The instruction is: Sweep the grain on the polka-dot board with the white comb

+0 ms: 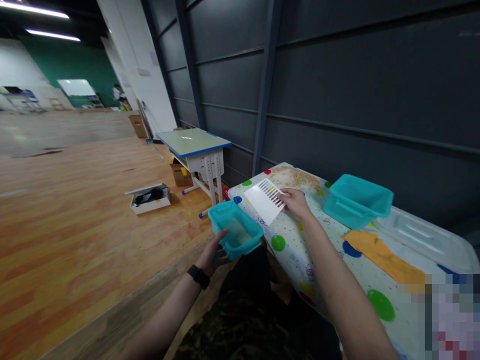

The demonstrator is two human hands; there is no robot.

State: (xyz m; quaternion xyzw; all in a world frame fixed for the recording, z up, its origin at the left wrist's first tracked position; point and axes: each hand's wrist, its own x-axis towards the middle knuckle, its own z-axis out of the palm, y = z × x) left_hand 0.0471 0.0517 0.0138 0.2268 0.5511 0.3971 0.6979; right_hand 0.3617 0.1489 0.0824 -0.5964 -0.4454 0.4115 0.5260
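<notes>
My left hand (pixel 214 256) grips the near side of a teal plastic bin (pixel 235 226), tilted beside the table's edge. Some pale grainy stuff lies on the bin's bottom; I cannot make out what it is. Between the fingers of my right hand (pixel 294 202) is a white card (pixel 265 201) printed with a row of dark and yellowish strips. The card is over the table, just right of the bin. A patch of brownish grains (pixel 296 178) is spread on the tablecloth (pixel 330 250) beyond my right hand.
A second teal bin (pixel 356 200) stands at the table's back right, near an orange cloth (pixel 382 255) and a clear plastic lid (pixel 427 235). A dark panelled wall (pixel 356 75) runs behind. Left are a school desk (pixel 195 142) and an open white box (pixel 150 199) on the floor.
</notes>
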